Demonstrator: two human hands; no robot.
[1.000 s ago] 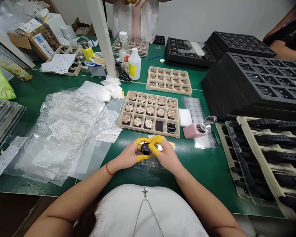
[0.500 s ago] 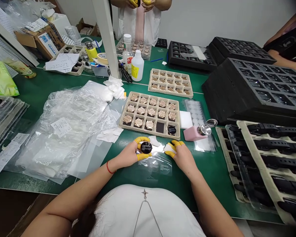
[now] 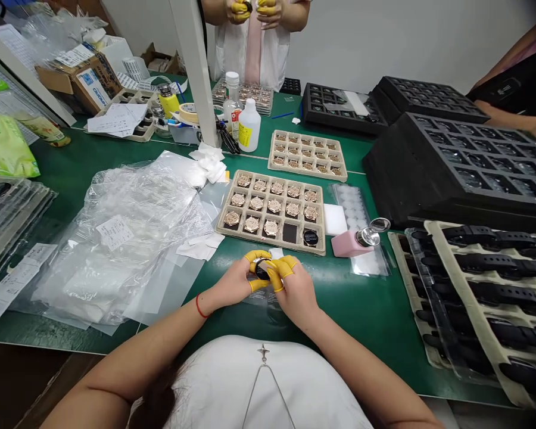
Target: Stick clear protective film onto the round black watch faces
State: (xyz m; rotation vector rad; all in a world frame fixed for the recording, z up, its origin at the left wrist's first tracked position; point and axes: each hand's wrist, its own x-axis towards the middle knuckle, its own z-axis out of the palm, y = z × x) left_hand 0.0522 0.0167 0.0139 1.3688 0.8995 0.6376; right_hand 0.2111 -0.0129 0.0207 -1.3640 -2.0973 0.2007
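Observation:
A round black watch piece [image 3: 262,269] with pale lettering is held by its edge in my left hand [image 3: 241,280], whose fingertips wear yellow covers. My right hand [image 3: 295,291], also with yellow finger covers, is at the face of the piece with fingers pressed together; something whitish shows at its fingertips, too small to name. Beneath my hands lies a clear sheet [image 3: 268,296] with white print. Just beyond is a tray [image 3: 274,243] of gold-coloured round watch pieces, with one dark-faced piece [image 3: 310,238] in its front right compartment and a bare compartment beside it.
To the right are a pink pump bottle [image 3: 346,243], a white block [image 3: 335,219] and trays of black straps [image 3: 482,262]. Plastic bags [image 3: 129,220] cover the left. A white bottle [image 3: 249,126] and second tray [image 3: 307,173] stand behind. Another person's hands [image 3: 254,11] show at the top.
My right hand has moved left from the table onto the black piece in my left hand. The view has shifted slightly, and the other person's hands appear lower.

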